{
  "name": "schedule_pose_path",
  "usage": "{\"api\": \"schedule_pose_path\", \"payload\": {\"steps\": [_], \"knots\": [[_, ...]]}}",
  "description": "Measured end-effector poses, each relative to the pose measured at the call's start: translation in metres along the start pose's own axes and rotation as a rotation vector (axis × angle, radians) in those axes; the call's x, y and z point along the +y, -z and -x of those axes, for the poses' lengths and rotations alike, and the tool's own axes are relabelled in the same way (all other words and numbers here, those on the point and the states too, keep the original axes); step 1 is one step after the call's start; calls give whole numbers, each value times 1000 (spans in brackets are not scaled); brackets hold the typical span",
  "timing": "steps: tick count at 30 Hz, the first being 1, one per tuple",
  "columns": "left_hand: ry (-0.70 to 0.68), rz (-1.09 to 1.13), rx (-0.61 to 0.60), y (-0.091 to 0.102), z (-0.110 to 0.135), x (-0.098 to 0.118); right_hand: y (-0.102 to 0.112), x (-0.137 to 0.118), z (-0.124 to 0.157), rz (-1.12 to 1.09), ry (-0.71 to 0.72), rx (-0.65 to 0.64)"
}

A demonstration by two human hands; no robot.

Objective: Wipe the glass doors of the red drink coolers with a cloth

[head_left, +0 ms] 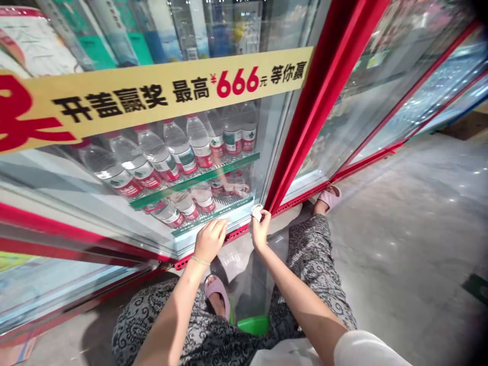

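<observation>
Just outside the bottom rail of a glass refrigerator door [239, 216] is my right hand [261, 230]. It pinches a small crumpled white cloth or tissue [257, 211] against the door's lower right corner. To its left, my left hand [212, 237] rests by the same bottom rail with its fingers loosely bent and nothing seen in them. Its fingertips are close to the rail; whether they touch it is hard to tell. Behind the glass, water bottles [198, 140] with red caps and red-and-green labels stand on shelves. A yellow printed strip [183, 91] crosses the door.
A red frame post [316, 107] separates this door from more glass doors on the right. Grey glossy floor [412, 244] spreads to the right. Below my arms are my patterned trousers [316, 254], pink sandals [218, 287] and a green seat-like object [253, 325].
</observation>
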State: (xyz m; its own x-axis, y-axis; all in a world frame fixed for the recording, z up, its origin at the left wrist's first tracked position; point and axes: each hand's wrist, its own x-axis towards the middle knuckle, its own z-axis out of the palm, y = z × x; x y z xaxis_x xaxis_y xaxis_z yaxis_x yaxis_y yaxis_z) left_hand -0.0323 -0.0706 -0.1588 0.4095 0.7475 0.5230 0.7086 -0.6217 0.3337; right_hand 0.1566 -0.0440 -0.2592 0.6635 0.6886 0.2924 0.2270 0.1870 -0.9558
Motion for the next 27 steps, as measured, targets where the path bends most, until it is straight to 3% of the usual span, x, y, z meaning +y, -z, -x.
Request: {"api": "schedule_pose_path", "payload": {"steps": [8, 11, 14, 19, 27], "knots": [[-20, 15, -90, -34, -22, 4, -15, 27, -56, 10, -18, 68], [-17, 18, -111, -44, -30, 5, -13, 50, -58, 35, -75, 134], [-11, 29, -135, -54, -37, 8, -9, 64, -57, 37, -81, 116], [8, 56, -171, -67, -47, 13, -2, 70, -53, 39, -60, 36], [15, 98, -198, -70, -49, 17, 13, 70, -65, 64, -55, -14]]}}
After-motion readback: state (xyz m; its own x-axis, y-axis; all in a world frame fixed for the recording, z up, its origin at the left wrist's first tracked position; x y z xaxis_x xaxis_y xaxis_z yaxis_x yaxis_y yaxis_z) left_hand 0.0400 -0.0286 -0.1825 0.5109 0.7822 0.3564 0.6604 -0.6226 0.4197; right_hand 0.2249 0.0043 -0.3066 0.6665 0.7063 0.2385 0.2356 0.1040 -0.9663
